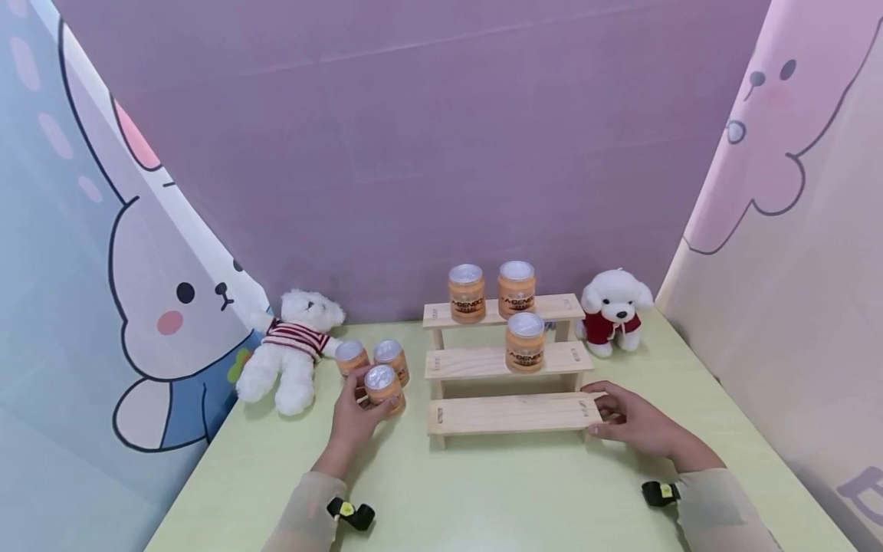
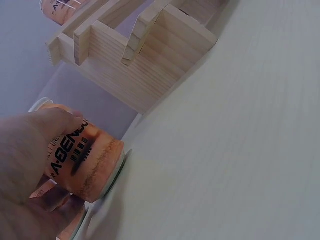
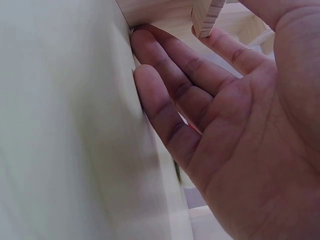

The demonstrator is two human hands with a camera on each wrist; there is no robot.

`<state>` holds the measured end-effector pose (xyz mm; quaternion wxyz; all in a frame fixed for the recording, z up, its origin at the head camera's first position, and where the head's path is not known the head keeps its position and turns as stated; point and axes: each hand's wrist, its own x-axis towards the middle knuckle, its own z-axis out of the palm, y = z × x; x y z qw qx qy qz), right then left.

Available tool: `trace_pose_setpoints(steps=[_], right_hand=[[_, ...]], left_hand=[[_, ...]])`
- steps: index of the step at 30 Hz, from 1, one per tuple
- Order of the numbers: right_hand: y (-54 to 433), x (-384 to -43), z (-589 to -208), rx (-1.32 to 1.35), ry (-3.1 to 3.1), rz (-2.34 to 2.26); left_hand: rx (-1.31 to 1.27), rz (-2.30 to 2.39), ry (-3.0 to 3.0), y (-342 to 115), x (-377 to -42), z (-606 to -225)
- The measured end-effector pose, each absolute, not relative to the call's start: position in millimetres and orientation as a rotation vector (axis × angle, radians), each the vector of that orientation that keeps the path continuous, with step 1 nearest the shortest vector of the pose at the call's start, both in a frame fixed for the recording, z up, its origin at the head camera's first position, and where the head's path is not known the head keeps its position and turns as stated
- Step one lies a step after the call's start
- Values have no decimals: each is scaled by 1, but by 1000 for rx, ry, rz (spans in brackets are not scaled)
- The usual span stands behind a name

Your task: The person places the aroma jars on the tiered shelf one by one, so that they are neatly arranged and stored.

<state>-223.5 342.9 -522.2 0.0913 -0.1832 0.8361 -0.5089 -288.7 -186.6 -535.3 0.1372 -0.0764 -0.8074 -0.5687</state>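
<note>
My left hand [image 1: 356,418] grips an orange can [image 1: 384,389] with a silvery top and dark lettering, thumb on one side and fingers on the other. In the left wrist view the can [image 2: 85,155] is tilted in the picture, its base close over the table. Two similar cans [image 1: 392,360] stand right behind it. On the right, my right hand [image 1: 638,418] holds the end of the lowest board of a three-step wooden stand [image 1: 513,414] between thumb and index finger. The other fingers [image 3: 155,92] extend below the board, near the table.
Two orange cans [image 1: 467,294] stand on the top step and one can [image 1: 526,343] on the right of the middle step. A white teddy bear [image 1: 293,349] leans at the back left. A white toy dog [image 1: 616,310] in red sits right of the stand.
</note>
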Motion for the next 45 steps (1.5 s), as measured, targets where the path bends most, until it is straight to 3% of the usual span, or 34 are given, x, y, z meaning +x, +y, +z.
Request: trace_pose_setpoints(steps=[30, 45], right_hand=[[343, -224, -523, -511, 2507, -1486], [345, -225, -526, -501, 2526, -1471]], left_hand=[[-203, -1591, -2238, -188, -288, -528], [-259, -1576, -2157, -173, -257, -478]])
